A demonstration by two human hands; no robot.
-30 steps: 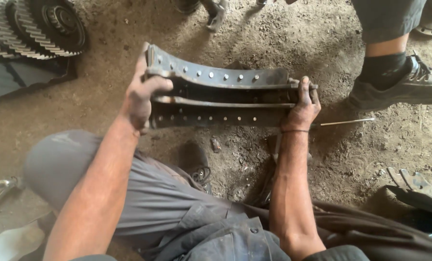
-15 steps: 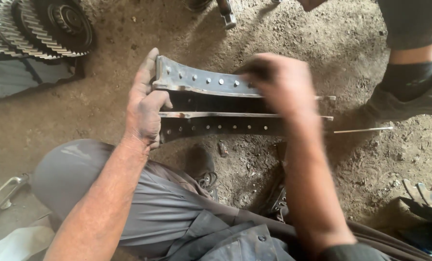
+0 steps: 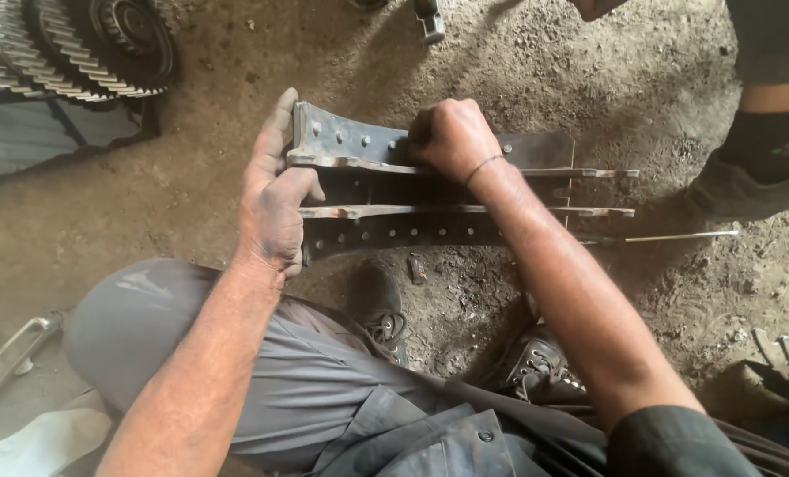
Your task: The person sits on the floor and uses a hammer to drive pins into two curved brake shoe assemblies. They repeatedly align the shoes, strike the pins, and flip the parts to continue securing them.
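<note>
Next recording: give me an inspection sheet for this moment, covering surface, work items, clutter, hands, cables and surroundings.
Surface: bare dirt floor, dusty and pebbled.
Work items: curved grey metal brake shoe with two ribs and rows of rivet holes, lying on the dirt.
Clutter: thin metal rod right of the shoe; small metal scrap below it.
Hands: left hand grips the shoe's left end; right hand closed on its upper edge, whether it holds anything else cannot be told.
Cables: nothing seen.
Surroundings: toothed steel gears top left; another person's dark shoe at right; the person's own black laced boots.
</note>
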